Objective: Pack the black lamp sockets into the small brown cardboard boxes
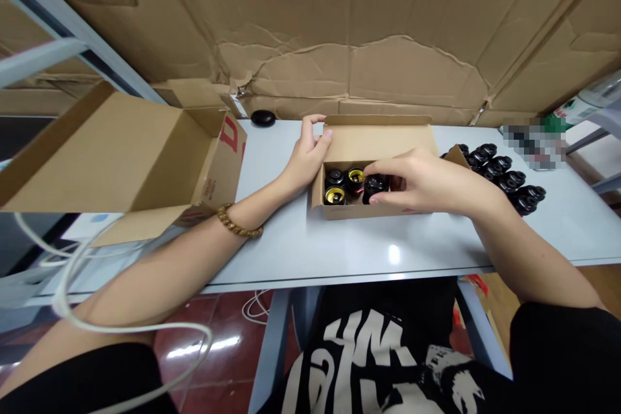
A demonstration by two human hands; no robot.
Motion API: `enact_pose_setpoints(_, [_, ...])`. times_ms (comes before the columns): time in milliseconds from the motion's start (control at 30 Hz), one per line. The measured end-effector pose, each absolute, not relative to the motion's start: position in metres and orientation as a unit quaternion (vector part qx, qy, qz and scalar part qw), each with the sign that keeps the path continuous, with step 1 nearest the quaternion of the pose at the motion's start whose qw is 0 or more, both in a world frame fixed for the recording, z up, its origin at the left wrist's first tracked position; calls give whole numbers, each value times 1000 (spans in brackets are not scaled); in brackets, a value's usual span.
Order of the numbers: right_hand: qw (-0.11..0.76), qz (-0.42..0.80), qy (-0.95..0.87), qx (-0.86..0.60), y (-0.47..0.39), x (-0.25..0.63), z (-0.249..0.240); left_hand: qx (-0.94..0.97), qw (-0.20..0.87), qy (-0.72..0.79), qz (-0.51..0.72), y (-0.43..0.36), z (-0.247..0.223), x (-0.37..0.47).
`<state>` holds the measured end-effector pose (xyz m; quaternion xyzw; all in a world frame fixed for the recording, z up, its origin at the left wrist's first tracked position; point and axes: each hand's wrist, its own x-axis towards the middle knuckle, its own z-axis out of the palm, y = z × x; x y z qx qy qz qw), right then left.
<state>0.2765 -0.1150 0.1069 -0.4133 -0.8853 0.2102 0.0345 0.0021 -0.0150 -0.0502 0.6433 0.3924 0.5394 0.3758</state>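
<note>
A small open cardboard box [383, 138] sits on the white table, its lid flap folded back. Inside, at its left end, are several black round parts [336, 178], some showing yellow inner rings. My right hand [420, 180] reaches over the box from the right, thumb and fingers around a black part [374, 186] at the box's middle. My left hand [309, 154] rests at the box's left edge, fingers loosely spread against its upper left corner. More black parts [495, 167] stand in rows on the table to the right of the box.
A large open carton [160, 155] stands at the left. A black oval object [262, 118] lies near the back edge. A clear bottle [589, 100] is at the far right. White cables [72, 284] hang at the lower left. Cardboard lines the back.
</note>
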Motion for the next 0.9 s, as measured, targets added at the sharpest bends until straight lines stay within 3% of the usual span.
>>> enact_pose_setpoints(300, [-18,226,-898,-378,-116,272,99,646,380,389,536,-14,-50,3])
enact_pose_setpoints(433, [21,244,-883,-400,-114,272,98,645,381,390,535,-16,-49,2])
enact_pose_setpoints(600, [76,351,-853,-379,-106,272,93,637,393,389,537,-16,-48,3])
enact_pose_setpoints(900, [49,359,-869,-337,-102,264,81,641,381,401,532,-15,-49,-1])
